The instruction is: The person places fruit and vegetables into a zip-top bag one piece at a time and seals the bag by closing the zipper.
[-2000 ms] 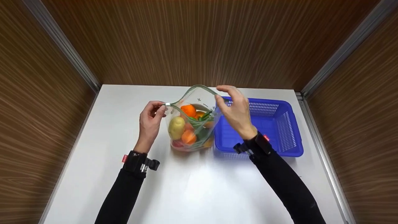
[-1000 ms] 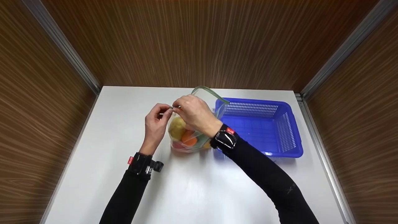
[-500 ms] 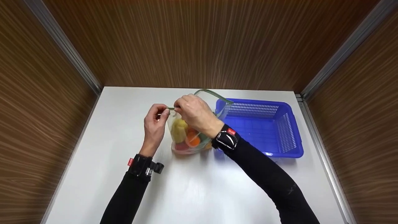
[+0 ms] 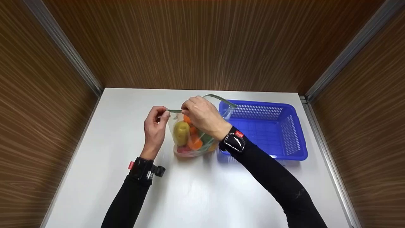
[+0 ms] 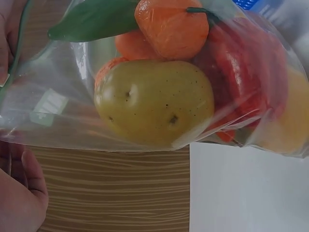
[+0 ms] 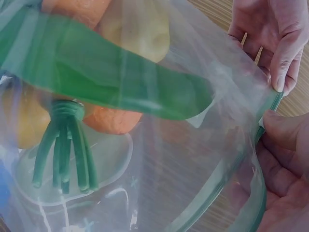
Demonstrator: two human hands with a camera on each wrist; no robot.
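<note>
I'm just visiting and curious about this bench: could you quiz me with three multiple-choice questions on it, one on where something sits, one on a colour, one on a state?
1. Where is the basket relative to the bag?
A. On the person's right of it
B. On the person's left of it
C. Under it

2. What colour is the basket?
A. Red
B. Blue
C. White

3. What are the hands doing at the bag's seal?
A. Both lie flat on the table
B. Only one touches it
C. Both pinch it

Answers:
1. A, the head view shows the basket beside the bag on the right.
2. B, its walls and rim are plainly blue.
3. C, the left hand pinches the seal's end and the right hand pinches it just beside that.
</note>
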